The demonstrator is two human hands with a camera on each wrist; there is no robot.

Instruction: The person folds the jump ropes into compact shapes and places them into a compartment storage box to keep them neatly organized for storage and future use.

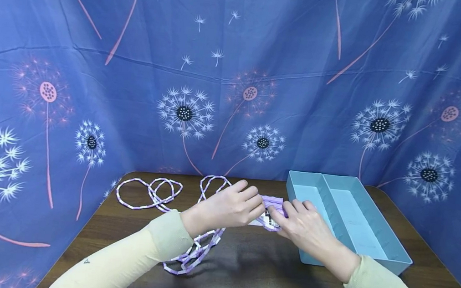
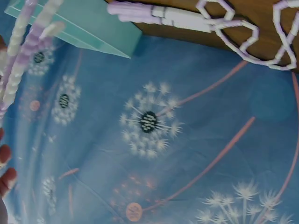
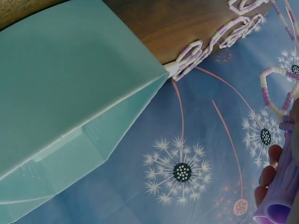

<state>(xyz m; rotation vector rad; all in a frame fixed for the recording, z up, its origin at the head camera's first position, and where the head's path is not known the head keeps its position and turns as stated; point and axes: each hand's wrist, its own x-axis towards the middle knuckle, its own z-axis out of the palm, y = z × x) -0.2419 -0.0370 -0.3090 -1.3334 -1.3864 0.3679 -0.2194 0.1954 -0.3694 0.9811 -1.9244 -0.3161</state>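
My right hand grips purple jump rope handles, whose hollow ends face the camera in the right wrist view. From that grip, the beaded rope loops out in purple and white segments. Beaded strands run beside the fingertips of my left hand, which holds the rope with bent fingers in front of my right hand. Below my left wrist, a bundle of beaded rope trails onto the table. Another pair of purple-and-white handles lies on the table behind my hands, partly hidden in the head view.
On the right of the wooden table stands a light blue two-compartment tray, close to my right forearm. Loops of beaded rope spread over the back left. A blue dandelion-print cloth surrounds the table's back and sides.
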